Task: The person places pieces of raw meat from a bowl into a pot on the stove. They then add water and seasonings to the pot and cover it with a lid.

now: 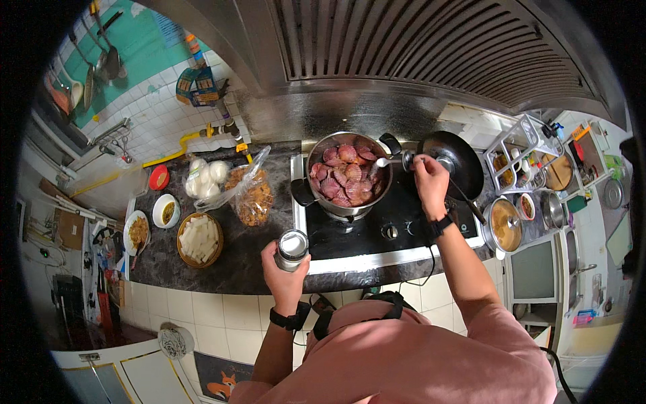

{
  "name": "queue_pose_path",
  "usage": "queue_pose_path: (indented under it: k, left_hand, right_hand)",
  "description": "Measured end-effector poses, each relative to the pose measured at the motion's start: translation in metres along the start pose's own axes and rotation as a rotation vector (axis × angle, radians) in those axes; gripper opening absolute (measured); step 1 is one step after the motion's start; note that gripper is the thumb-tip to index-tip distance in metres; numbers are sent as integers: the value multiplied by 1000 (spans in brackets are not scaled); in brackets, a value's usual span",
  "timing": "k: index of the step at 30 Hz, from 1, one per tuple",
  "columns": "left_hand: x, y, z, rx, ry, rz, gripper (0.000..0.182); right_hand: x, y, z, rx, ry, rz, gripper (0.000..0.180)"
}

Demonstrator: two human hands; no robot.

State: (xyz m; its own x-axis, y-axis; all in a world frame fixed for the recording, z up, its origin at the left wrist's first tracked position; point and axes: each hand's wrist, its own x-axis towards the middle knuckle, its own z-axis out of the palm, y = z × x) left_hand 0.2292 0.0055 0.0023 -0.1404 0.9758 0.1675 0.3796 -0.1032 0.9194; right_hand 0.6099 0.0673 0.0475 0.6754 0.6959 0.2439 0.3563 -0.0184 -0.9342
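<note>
My left hand (pixel 286 288) grips a clear jar (pixel 292 247) of white granules, its top uncovered, near the counter's front edge. In my right hand (pixel 430 183) is a small round dark lid (pixel 408 161), from which a slim spoon (pixel 383 162) reaches left over the pot. A white heap sits in the spoon's bowl, and a pale streak shows just below it. Below lies a steel pot (pixel 328 206) with dark handles, filled with reddish-purple scallops in their shells (pixel 348 174). The pot stands on the left burner of a black glass gas hob (pixel 363 237).
On the right burner sits a black wok (pixel 464 156), its handle pointing toward me. A glass-lidded pan (pixel 503 227) is farther right. Left of the hob are a bag of fried pieces (pixel 252 197), white balls in plastic (pixel 207 177), and a basket of white sticks (pixel 199 240). A range hood (pixel 429 45) hangs above.
</note>
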Motion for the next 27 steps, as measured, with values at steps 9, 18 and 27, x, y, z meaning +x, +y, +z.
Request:
queue_pose_path:
  k: [9, 18, 27]
  left_hand:
    - [-3, 7, 2, -46, -11, 12, 71]
    - [-7, 11, 4, -9, -17, 49, 72]
    - [-7, 16, 8, -53, -46, 96, 73]
  right_hand:
    - [-2, -11, -1, -99, -78, -70, 20]
    - [19, -35, 24, -226, -21, -214, 21]
    - [7, -55, 38, -291, -81, -675, 21]
